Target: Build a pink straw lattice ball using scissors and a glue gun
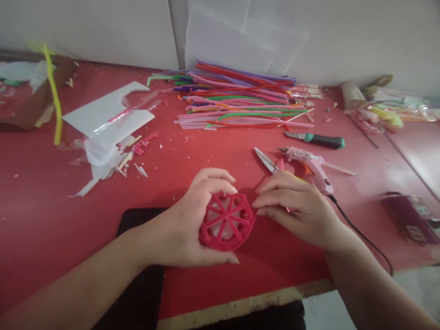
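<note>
A round red craft piece (227, 217) with spokes like a wheel sits in the grip of my left hand (187, 220). Thumb and fingers wrap its left side, thumb below and fingers above. Between the spokes a pale whitish surface shows. At the right rim is my right hand (295, 206), its fingertips pressed together; whatever they pinch is too small to make out. Just beyond that hand lie scissors (265, 160), their handles mostly hidden behind the fingers. A pink glue gun (311, 167) rests behind the right hand.
Many coloured pipe cleaners (237, 98) lie along the back wall. A utility knife (323, 140) is at the right, a purple box (410, 217) farther right. White board (106, 112) and scraps lie left. A black flat object (137, 284) lies under my left forearm. A cord (364, 238) runs to the front edge.
</note>
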`<state>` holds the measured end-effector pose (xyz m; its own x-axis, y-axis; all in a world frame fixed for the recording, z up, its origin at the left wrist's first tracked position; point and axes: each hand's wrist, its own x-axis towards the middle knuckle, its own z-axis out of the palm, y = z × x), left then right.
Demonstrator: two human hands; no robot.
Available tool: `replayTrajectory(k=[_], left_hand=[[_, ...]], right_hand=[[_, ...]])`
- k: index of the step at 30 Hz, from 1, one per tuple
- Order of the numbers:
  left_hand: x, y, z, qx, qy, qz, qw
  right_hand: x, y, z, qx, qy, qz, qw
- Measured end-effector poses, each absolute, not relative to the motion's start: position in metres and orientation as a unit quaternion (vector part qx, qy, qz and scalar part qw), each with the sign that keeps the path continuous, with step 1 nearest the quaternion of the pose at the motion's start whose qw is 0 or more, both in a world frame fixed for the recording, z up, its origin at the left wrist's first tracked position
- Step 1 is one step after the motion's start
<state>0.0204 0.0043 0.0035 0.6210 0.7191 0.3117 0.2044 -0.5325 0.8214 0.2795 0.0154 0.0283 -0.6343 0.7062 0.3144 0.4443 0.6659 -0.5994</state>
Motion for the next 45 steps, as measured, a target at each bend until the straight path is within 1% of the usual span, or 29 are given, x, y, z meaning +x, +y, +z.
replayTrajectory(k=[2, 6, 14, 16, 18, 21, 23, 28, 32, 41, 45], left_hand=[[0.021, 0.006, -0.002, 0.796, 0.296, 0.358, 0.388], [0.021, 0.007, -0.011, 0.764, 0.309, 0.386, 0.415], [0.02, 0.004, -0.012, 0.718, 0.304, 0.393, 0.487], [0.021, 0.004, -0.012, 0.723, 0.311, 0.394, 0.475], [0.021, 0.005, -0.012, 0.735, 0.328, 0.398, 0.441], [0.022, 0.008, -0.013, 0.723, 0.363, 0.43, 0.4], [0.022, 0.01, -0.013, 0.7, 0.404, 0.444, 0.386], [0.023, 0.013, -0.008, 0.658, 0.507, 0.427, 0.358], [0.025, 0.01, -0.006, 0.657, 0.512, 0.442, 0.333], [0.024, 0.006, -0.005, 0.665, 0.516, 0.415, 0.344], [0.026, 0.006, -0.001, 0.67, 0.528, 0.407, 0.327]], right_hand=[[0.28, 0.016, 0.029, -0.329, -0.875, 0.246, 0.257], [0.281, 0.017, 0.029, -0.331, -0.877, 0.25, 0.24], [0.282, 0.017, 0.028, -0.321, -0.881, 0.247, 0.244], [0.283, 0.018, 0.027, -0.329, -0.879, 0.244, 0.244], [0.284, 0.018, 0.027, -0.334, -0.878, 0.241, 0.244], [0.285, 0.019, 0.026, -0.34, -0.877, 0.229, 0.25], [0.284, 0.02, 0.025, -0.344, -0.876, 0.211, 0.264], [0.276, 0.017, 0.02, -0.367, -0.86, 0.164, 0.314], [0.271, 0.015, 0.017, -0.372, -0.851, 0.154, 0.337], [0.27, 0.014, 0.017, -0.368, -0.856, 0.153, 0.33], [0.269, 0.014, 0.017, -0.364, -0.856, 0.158, 0.33]])
